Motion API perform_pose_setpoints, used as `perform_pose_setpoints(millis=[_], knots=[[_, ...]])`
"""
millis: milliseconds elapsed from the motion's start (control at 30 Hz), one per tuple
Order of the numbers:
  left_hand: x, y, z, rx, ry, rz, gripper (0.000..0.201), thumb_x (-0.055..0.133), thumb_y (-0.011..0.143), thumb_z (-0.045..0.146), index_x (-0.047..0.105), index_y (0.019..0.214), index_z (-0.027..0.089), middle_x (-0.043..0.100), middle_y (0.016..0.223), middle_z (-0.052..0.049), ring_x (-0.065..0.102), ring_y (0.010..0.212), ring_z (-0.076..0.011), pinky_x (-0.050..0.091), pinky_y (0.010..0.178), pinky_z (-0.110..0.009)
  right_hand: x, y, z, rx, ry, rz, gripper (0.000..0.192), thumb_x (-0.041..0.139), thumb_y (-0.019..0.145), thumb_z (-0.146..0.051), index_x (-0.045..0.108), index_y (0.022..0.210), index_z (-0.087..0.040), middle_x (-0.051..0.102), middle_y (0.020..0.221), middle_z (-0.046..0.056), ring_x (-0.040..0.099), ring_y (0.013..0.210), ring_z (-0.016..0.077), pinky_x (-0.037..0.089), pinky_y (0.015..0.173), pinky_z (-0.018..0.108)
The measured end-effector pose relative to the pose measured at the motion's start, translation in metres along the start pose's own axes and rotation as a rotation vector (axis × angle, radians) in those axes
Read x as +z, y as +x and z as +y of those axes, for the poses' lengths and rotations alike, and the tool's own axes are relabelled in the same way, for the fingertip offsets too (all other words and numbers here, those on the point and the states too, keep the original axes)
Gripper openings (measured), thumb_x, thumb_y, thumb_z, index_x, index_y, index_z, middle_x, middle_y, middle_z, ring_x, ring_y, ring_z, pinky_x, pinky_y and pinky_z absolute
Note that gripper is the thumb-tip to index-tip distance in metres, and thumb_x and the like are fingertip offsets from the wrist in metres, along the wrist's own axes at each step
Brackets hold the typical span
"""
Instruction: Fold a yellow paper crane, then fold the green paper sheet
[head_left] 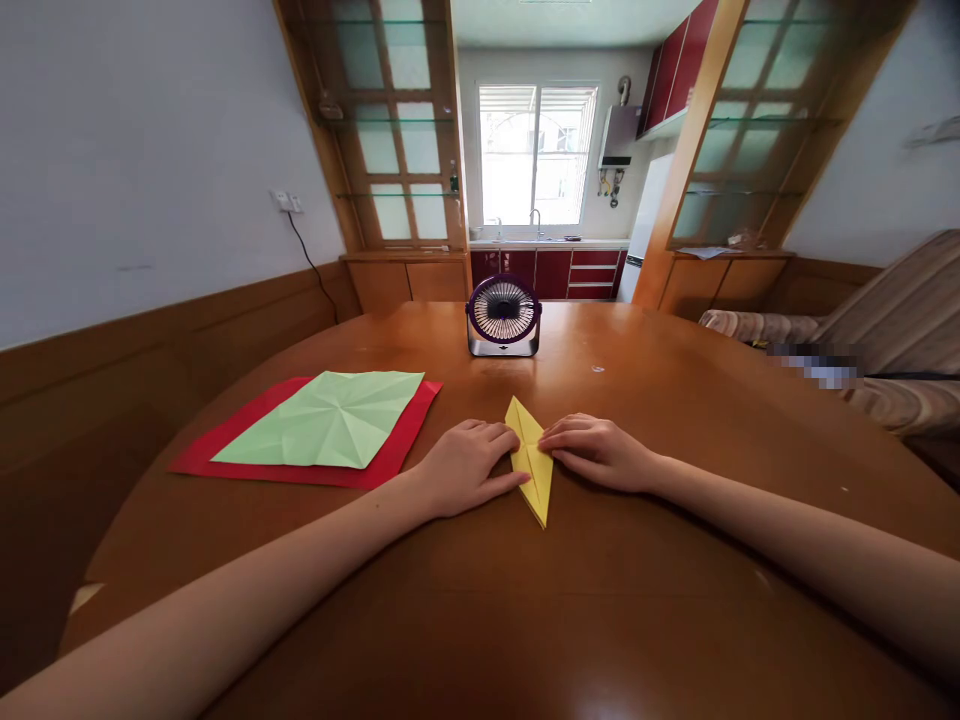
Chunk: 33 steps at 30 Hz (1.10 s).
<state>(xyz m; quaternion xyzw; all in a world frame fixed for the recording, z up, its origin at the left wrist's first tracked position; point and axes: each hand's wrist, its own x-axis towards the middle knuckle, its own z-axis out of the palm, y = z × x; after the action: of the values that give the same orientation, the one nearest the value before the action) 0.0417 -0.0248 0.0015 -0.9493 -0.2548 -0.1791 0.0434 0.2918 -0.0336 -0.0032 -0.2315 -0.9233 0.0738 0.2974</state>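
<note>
A yellow folded paper [534, 480], shaped like a narrow diamond, lies on the table between both hands. Creases run along its length, and its points face away from me and toward me. My left hand [472, 465] holds its left edge, with the thumb resting on the lower part and the fingers curled at the upper side. On the opposite edge, my right hand [596, 452] grips the paper near its middle with the fingers close together. Left of my hands, a light green creased paper sheet [330, 425] rests on a red paper sheet [397, 460].
A small round fan [503, 312] stands on the brown wooden table [480, 630], beyond the yellow paper. A striped sofa [892, 330] is at the right, past the table edge. Behind the table are wooden cabinets [409, 280] and a kitchen window [536, 155].
</note>
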Motion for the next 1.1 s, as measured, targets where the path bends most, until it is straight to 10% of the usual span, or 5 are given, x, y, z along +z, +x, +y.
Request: perform_pose_setpoints(millis=[467,767,1100], knots=[[0.008,0.003,0.013,-0.101,-0.413,0.099,0.028,0.047,0.075,0.0,0.062,0.092,0.017,0.066,0.105,-0.007,0.062,0.099,-0.018,0.051,0.088,-0.033,0.005,0.0,0.015,0.171,-0.038,-0.055,0.047,0.043,0.098,-0.032,0.038,0.144,-0.023,0.045,0.146,0.01,0.033,0.14,0.0234,0.026,0.115,0.054],[0.005,0.0,-0.008,0.021,-0.23,0.09,0.025,0.043,0.087,0.006,0.064,0.095,0.017,0.07,0.093,-0.005,0.064,0.09,-0.0173,0.048,0.089,-0.036,0.005,-0.003,0.008,0.1,-0.15,-0.055,0.03,0.049,0.095,-0.03,0.062,0.121,-0.023,0.066,0.117,0.009,0.061,0.111,0.0222,0.028,0.111,0.056],[-0.009,-0.004,0.0,0.218,-0.012,0.027,0.034,0.054,0.091,0.041,0.061,0.113,0.016,0.066,0.115,-0.012,0.06,0.111,-0.0244,0.041,0.104,-0.045,0.002,-0.001,-0.002,-0.014,-0.215,-0.056,0.023,0.051,0.094,-0.027,0.067,0.107,-0.018,0.066,0.101,0.01,0.06,0.095,0.0211,0.048,0.088,0.041]])
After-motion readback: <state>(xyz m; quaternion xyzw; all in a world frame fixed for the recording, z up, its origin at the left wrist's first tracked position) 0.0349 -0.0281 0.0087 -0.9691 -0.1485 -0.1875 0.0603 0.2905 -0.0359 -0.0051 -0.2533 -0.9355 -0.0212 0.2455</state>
